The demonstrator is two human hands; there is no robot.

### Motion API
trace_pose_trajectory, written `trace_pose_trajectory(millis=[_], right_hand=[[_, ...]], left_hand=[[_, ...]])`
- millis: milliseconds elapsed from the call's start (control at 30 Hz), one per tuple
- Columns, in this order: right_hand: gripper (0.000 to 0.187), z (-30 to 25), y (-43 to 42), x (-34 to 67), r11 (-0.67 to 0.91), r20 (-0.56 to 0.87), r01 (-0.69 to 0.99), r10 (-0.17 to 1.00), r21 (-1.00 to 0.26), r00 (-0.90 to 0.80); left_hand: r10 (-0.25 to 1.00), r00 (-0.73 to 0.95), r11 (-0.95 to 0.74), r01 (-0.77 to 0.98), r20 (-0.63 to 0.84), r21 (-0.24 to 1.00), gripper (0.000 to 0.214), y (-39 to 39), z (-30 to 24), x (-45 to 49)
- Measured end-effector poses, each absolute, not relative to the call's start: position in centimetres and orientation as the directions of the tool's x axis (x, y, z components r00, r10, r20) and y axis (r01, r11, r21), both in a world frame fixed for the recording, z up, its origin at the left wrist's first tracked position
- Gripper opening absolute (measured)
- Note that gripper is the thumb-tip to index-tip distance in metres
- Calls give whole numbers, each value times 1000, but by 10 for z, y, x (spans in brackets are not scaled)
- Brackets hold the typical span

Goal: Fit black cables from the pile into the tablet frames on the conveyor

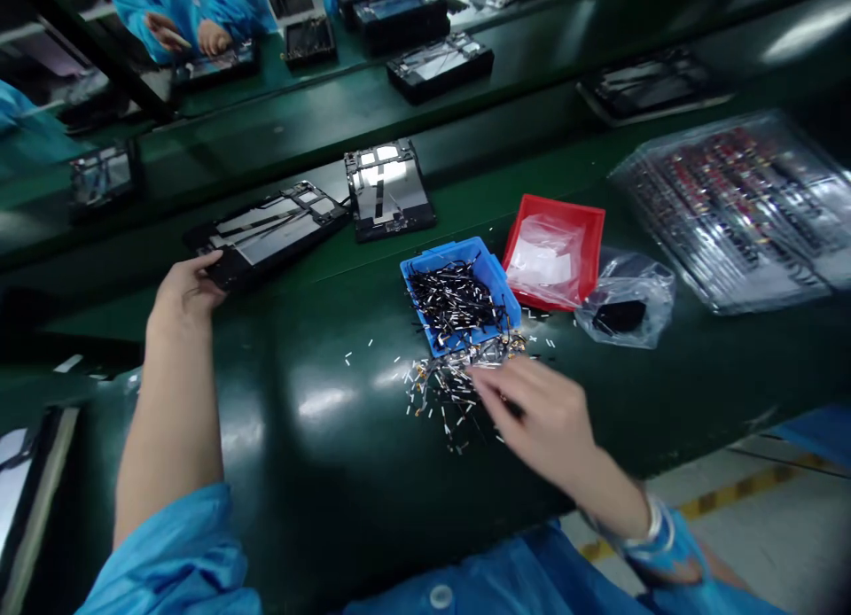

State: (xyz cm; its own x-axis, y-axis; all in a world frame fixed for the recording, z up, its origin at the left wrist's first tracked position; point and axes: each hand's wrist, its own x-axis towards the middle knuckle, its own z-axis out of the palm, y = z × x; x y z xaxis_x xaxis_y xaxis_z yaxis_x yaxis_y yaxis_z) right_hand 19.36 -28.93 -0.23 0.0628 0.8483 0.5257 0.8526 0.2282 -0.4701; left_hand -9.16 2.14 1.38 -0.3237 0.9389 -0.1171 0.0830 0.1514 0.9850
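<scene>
My left hand [184, 289] grips the near corner of a black tablet frame [269, 232] that lies on the green bench. My right hand [535, 411] reaches, fingers together, into a loose pile of small black and white cable pieces [444, 386] on the bench; motion blur hides whether it holds one. Just beyond the pile stands a blue bin [492, 274] full of the same small parts. A second tablet frame [387, 190] lies behind the first.
A red tray [583, 221] with a plastic bag stands right of the blue bin, next to a clear bag [628, 305] with a black part. A clear blister tray [737, 207] of components lies far right. More tablet frames ride the belt behind. Another person's hands [190, 35] work at top left.
</scene>
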Motion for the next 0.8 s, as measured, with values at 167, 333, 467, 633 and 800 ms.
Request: trace_pose_trajectory(millis=[167, 333, 467, 633, 800], right_hand=[[19, 32, -207, 212, -161, 278, 982, 943, -99, 183], [25, 39, -153, 193, -287, 15, 958, 958, -4, 287], [19, 36, -166, 192, -332, 193, 916, 906, -228, 376], [7, 39, -219, 191, -3, 394, 688, 818, -725, 419], [9, 33, -278, 160, 25, 194, 394, 898, -919, 395]], left_hand=[[875, -414, 173, -216, -251, 961, 17, -65, 41, -80], [875, -386, 150, -358, -292, 922, 18, -197, 27, -98], [850, -344, 222, -453, -399, 863, 36, -294, -8, -101], [827, -225, 345, -518, -514, 782, 40, -372, -36, -89], [723, 374, 688, -323, -581, 650, 39, -395, -38, -111]])
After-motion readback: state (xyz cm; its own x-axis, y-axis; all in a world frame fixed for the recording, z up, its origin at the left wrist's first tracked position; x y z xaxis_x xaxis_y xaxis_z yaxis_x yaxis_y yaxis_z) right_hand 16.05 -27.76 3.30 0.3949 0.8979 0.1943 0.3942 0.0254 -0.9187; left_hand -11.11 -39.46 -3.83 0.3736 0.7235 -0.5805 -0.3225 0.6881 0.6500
